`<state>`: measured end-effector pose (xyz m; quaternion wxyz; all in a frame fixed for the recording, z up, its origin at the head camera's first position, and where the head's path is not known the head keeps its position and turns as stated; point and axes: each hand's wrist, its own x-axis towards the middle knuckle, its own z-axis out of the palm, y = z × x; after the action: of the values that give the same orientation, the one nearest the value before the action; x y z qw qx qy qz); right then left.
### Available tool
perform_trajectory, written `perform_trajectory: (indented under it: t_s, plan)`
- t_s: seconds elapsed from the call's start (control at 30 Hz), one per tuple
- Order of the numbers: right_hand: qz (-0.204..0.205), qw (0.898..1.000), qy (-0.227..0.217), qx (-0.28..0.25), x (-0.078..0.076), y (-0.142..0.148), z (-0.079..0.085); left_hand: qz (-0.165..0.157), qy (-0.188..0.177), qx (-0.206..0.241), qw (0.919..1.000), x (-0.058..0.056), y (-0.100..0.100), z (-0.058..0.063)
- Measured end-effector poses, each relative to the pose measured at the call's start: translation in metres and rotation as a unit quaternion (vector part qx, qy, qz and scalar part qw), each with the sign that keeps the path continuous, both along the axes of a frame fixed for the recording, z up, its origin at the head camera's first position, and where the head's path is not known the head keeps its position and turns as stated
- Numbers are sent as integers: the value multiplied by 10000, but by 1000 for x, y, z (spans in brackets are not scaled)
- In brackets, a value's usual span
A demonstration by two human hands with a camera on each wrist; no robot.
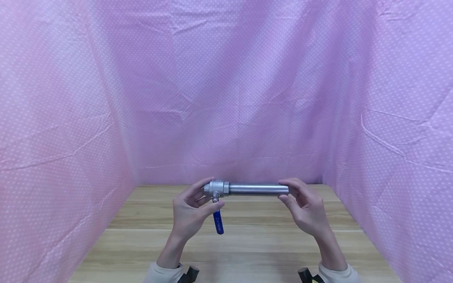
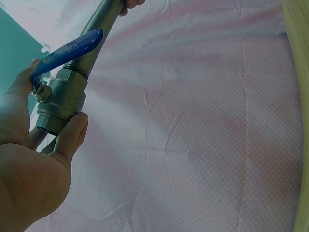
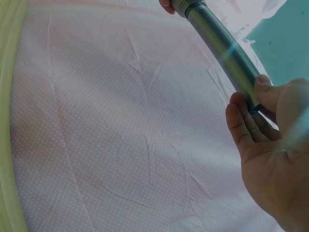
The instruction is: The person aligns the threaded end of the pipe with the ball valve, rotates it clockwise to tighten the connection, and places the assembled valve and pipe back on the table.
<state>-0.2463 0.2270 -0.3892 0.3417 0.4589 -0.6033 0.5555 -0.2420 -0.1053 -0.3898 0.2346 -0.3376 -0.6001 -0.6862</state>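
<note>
A silver ball valve with a blue lever handle is joined to a straight metal pipe, held level above the table. My left hand grips the valve body at the left, its thumb by the base of the lever. At the pipe's far right end, my right hand pinches the tube between thumb and fingers. Threads show where the pipe enters the valve in the left wrist view. The right wrist view shows the fingers around the pipe's free end.
The wooden table lies below both hands. Pink dotted cloth hangs behind it and on both sides. Dark wrist camera mounts show at the cuffs.
</note>
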Motion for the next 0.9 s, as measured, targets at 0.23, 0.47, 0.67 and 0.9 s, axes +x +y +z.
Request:
perform_trajectory:
  t_s: [0.23,0.47,0.67,0.9]
  plan:
    - [-531,9985,-23,107,2,1,-1,3,8,19,10000,-1,0,0]
    - [-785,9968,-34,167,2,1,-1,22,-52,15,10000,-1,-1,-1]
    - [-199,9998,-89,19,1,0,0,20,-119,-1,9999,-2,-1,-1]
    - [372,9993,28,18,-3,-1,1,33,-145,-2,9999,-3,-2,-2]
